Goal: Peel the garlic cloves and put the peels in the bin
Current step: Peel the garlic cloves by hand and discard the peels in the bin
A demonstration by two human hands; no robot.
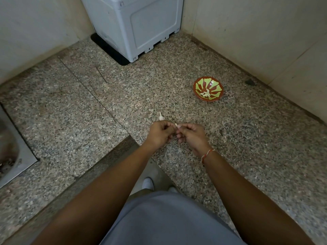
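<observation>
Over the speckled granite counter (70, 106), the left hand (159, 134) and right hand (192, 136) meet with fingers curled, both pinching a small garlic clove (175, 125) between their fingertips. Another garlic clove (161, 117) lies on the counter just beyond the left hand. Farther off to the right sits a red-and-green bowl (215, 85) holding pale peels (205, 94), and a grey plastic appliance (136, 25) stands in the far corner.
</observation>
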